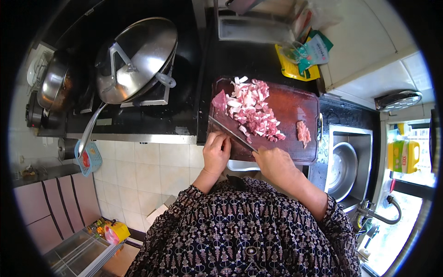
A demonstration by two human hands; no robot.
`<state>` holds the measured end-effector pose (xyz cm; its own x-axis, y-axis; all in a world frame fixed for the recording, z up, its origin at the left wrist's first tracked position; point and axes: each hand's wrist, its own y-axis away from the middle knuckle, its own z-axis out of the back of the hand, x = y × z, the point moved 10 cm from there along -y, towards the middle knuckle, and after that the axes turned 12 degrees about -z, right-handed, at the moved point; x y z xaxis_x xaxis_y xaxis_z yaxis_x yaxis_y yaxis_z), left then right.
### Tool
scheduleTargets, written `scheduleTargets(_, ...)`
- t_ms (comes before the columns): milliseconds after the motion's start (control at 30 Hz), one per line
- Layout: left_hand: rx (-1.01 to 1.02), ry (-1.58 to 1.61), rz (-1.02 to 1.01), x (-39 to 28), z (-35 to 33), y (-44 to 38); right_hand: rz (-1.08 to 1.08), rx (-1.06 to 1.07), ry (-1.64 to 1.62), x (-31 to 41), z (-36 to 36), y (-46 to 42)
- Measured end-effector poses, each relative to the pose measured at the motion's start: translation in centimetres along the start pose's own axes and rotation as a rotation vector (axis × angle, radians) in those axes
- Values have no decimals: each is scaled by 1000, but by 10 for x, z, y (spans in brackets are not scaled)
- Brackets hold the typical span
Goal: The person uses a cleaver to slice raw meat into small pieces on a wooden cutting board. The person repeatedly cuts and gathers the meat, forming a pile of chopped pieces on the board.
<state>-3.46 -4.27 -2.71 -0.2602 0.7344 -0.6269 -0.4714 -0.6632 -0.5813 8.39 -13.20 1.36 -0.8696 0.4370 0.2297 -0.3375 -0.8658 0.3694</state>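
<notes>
A kitchen knife (234, 134) is in my right hand (278, 168), its blade slanting up to the left across the near left part of a reddish-brown wooden cutting board (283, 100). Curled fingers of my left hand (217, 150) rest at the board's near left edge, close beside the blade; whatever may lie under them is hidden. Beyond the blade is a heap of chopped raw meat (256, 116) with pale fatty pieces. A larger chunk of meat (219, 100) sits at its left. Apart from these, a small pile of minced meat (303, 134) lies near the board's right side.
A lidded pan (145, 65) stands on the black stove (187, 114) at left, its long handle (90, 130) jutting past the front edge. Right of the board is a sink (365, 152) holding a metal basin (342, 169). Yellow and green packets (306, 57) lie behind the board.
</notes>
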Motion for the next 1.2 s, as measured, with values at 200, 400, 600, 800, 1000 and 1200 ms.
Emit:
scheduleTargets(200,78,1,-67,-7,-9,-5,-58,-48,-151,5,-9,-37)
scheduleTargets(400,-41,-1,46,3,12,4,-94,-2,-119,-9,1,-14)
scheduleTargets(600,47,-10,-51,-1,1,3,-52,11,-158,10,-15,-22)
scheduleTargets(800,137,10,6,-2,-3,-5,11,-156,-111,5,-10,-23)
scheduleTargets(1000,208,450,248,-2,-46,8,-120,-281,-317,-45,35,12)
scheduleTargets(1200,279,240,151,-2,-36,-32,-211,-305,-385,-67,39,27)
